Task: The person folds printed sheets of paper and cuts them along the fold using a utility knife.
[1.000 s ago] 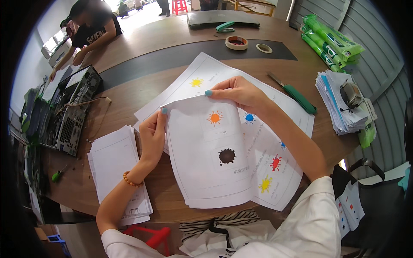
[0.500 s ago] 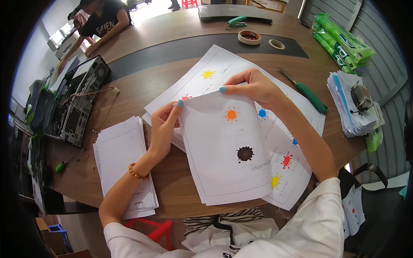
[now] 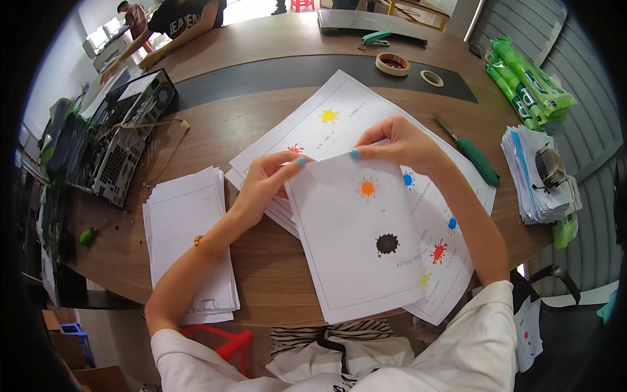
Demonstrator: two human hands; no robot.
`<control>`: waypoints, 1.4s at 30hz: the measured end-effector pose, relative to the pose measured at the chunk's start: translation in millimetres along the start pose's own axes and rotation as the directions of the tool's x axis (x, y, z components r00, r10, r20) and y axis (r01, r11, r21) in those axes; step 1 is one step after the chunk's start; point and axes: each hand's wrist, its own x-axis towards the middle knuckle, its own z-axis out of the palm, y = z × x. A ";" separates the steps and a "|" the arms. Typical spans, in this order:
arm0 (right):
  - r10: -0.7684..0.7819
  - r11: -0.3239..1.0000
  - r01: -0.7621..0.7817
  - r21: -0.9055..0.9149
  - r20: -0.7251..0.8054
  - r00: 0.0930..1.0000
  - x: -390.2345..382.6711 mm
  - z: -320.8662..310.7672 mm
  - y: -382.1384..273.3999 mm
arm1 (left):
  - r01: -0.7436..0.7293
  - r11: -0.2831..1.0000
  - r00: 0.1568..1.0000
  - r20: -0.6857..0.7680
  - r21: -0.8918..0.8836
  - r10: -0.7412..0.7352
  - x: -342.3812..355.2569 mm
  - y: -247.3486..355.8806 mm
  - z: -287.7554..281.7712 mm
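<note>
Between both hands I hold up a white printed sheet [image 3: 346,248] with an orange and a dark splat on it. My left hand [image 3: 266,183] pinches its upper left corner between thumb and fingers. Farther right along the same top edge, my right hand [image 3: 398,145] pinches it too, with the thumb in front. The sheet hangs toward me, and its lower end covers part of a larger pile of printed sheets [image 3: 366,98] with yellow, red and blue splats. Beside my left forearm lies a stack of white papers [image 3: 183,215].
A green-handled tool [image 3: 478,160] rests by the pile's right edge. Tape rolls [image 3: 392,64] and a green stapler [image 3: 376,39] lie at the back. An opened computer case [image 3: 134,134] stands left, a small green screwdriver [image 3: 89,235] near it. Papers [image 3: 532,173] and green packs [image 3: 522,81] line the right.
My view has shifted slightly, so most things sit a little to the right. The sheet stays pinched in both hands, which have come down slightly. The person at the far left has leaned.
</note>
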 end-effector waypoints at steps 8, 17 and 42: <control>0.113 0.989 -0.106 -0.102 0.066 0.991 0.2 26.5 -1.1 | -0.031 0.940 0.960 0.272 0.340 -0.066 4.3 -0.9 -3.9; 0.264 0.948 -0.277 0.158 0.101 0.959 5.5 11.4 15.2 | -0.031 0.942 0.995 0.099 0.335 -0.002 4.7 -4.0 -0.9; 0.317 0.936 -0.303 0.178 -0.054 0.947 -16.6 19.5 8.3 | -0.250 0.918 0.967 0.040 0.307 0.250 9.4 -21.3 0.2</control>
